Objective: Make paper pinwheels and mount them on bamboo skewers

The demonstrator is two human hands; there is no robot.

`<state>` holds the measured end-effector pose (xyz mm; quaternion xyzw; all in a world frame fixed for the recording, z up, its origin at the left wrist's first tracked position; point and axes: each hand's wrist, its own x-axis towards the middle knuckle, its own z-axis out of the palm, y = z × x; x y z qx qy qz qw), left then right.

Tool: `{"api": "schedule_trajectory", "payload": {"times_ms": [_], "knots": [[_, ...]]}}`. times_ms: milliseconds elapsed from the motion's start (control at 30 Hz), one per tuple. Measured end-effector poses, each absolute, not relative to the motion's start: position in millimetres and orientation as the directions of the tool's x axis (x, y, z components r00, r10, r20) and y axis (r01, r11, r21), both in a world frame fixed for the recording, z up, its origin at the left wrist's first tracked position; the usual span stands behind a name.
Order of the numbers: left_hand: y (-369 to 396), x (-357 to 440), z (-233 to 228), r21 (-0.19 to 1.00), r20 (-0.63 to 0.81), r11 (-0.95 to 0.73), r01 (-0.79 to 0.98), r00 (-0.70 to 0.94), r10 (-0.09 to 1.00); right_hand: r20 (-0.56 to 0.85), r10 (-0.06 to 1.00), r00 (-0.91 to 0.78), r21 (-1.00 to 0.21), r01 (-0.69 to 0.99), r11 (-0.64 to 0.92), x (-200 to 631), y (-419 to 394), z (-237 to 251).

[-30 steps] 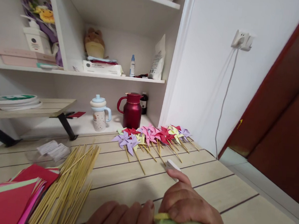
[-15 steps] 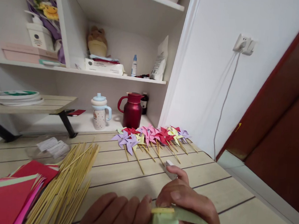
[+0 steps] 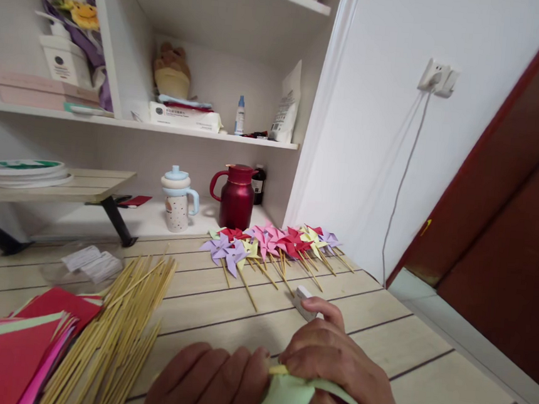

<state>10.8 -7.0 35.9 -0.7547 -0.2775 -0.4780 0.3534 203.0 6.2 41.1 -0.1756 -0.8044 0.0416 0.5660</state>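
Curling further over the short yellow piece [image 3: 277, 369], the right hand [image 3: 342, 372] had covered more of it since the earlier head view, and the pale green paper [image 3: 284, 399] had tilted leftward. Head view: the paper hung low between both hands, the right hand's fingers closed on it, the left hand [image 3: 209, 382] folded tightly around its left edge. Paper pinwheels [image 3: 269, 239] lay beyond; bamboo sticks [image 3: 114, 333] and coloured paper sheets [image 3: 3, 358] lay at left.
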Motion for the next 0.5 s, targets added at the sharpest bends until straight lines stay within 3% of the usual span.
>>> {"api": "schedule_trajectory", "payload": {"times_ms": [100, 200, 367, 500], "knots": [[-4, 10, 41, -0.1, 0.88, -0.703, 0.704, 0.393, 0.268, 0.881, 0.39, -0.268, -0.322, 0.265, 0.909, 200, 15, 39], [1, 9, 38, 0.109, 0.838, -0.723, 0.683, 0.327, 0.436, 0.81, 0.544, -0.219, -0.485, 0.271, 0.831, 198, 27, 36], [10, 4, 25, 0.365, 0.695, -0.519, 0.773, 0.145, 0.705, 0.496, 0.863, -0.091, -0.83, 0.242, 0.503, 203, 40, 32], [13, 2, 25, 0.463, 0.576, -0.457, 0.76, 0.134, 0.806, 0.299, 0.951, -0.077, -0.95, 0.066, 0.304, 205, 46, 30]]}}
